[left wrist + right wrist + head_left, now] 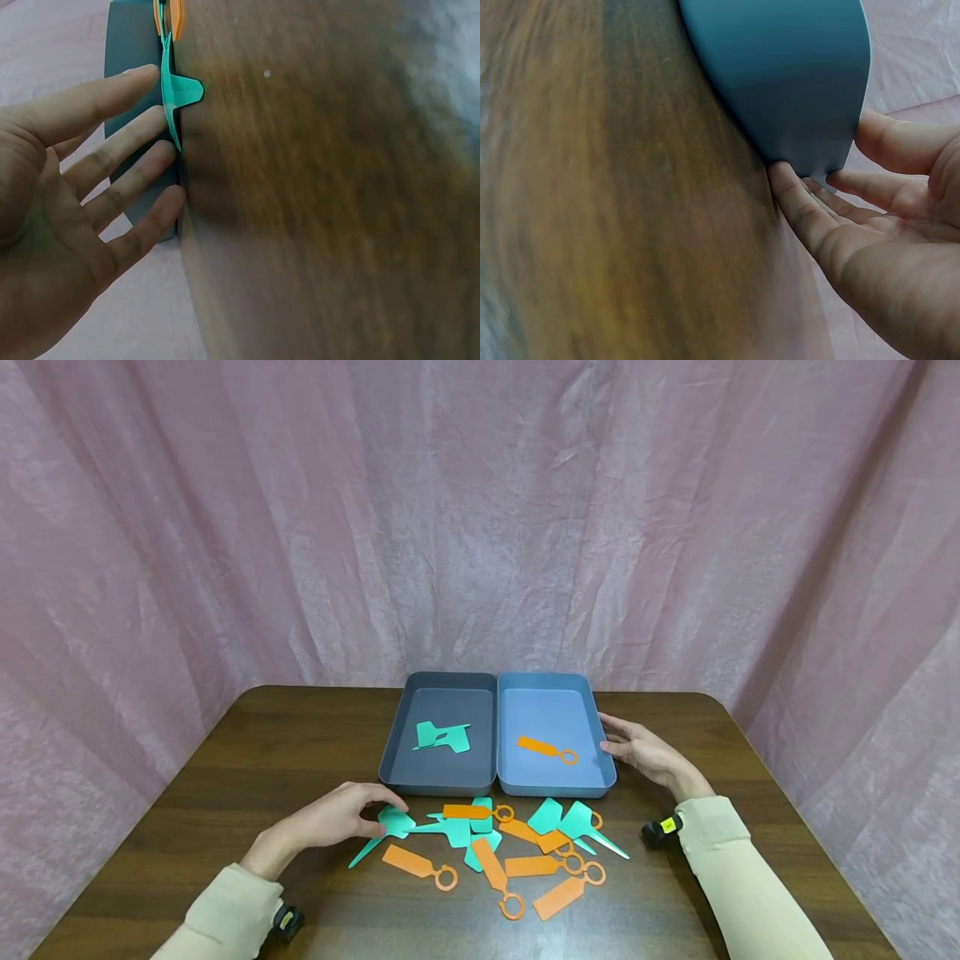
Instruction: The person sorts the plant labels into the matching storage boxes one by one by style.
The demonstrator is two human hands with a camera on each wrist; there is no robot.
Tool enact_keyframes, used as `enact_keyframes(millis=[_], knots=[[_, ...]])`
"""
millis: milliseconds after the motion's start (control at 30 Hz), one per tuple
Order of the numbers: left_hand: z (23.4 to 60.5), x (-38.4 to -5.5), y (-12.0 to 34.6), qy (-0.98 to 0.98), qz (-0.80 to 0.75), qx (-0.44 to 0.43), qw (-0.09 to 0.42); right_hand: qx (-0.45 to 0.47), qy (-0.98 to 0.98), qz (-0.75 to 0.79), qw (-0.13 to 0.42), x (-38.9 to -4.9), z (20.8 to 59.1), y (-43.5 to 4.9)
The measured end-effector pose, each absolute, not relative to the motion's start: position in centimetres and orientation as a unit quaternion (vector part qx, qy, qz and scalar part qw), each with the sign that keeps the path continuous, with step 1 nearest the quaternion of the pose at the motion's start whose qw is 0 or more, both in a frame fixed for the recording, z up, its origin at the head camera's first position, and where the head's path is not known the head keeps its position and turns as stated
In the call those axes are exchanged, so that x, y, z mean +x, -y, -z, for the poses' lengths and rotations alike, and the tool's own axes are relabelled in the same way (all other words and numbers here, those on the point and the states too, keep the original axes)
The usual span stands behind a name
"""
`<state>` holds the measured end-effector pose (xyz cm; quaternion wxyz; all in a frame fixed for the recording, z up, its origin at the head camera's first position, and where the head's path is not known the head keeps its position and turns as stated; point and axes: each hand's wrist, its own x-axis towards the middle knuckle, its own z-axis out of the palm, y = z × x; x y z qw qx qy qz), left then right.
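My left hand (341, 814) reaches over a green T-shaped plant label (395, 821), thumb and fingertips touching or just above it; in the left wrist view its fingers are extended around the label (180, 91). My right hand (648, 752) rests against the right side of a light blue tray (555, 693), fingers fairly straight; in the right wrist view fingertips touch the tray's outer wall (795, 82) and the thumb is at its rim. One orange ring-ended tag (538, 746) lies in this tray. The dark grey tray (450, 693) beside it holds overlapping green labels (453, 739).
In front of the trays, several orange tags (558, 900) and green labels (579, 820) lie mixed, some overlapping, on the brown wooden table (300, 735). Another orange tag (407, 860) lies close to my left hand. A pink curtain (480, 527) hangs behind the table.
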<state>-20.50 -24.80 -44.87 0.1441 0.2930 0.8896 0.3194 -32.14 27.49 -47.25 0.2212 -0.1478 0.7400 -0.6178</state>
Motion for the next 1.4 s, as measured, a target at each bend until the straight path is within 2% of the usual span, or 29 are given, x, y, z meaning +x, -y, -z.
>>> enact_keyframes(millis=[200,400,700,933,1400], knots=[[45.0,-20.3,24.7,-0.891,-0.291,0.318,0.144,-0.150,-0.747,0.608,0.222,-31.9,47.3,-27.3],[44.8,-20.3,24.7,-0.894,-0.291,0.305,0.149,-0.151,-0.744,0.612,0.222,-32.0,47.2,-27.3],[44.4,-20.4,25.2,-0.893,-0.292,0.317,0.129,-0.154,-0.742,0.614,0.221,-31.9,47.2,-27.3],[44.0,-20.6,26.0,-0.872,-0.338,0.322,0.150,-0.149,-0.747,0.610,0.219,-32.0,47.2,-27.5],[42.8,-21.4,25.2,-0.864,-0.401,0.261,0.156,-0.147,-0.747,0.611,0.218,-32.0,47.2,-27.5]])
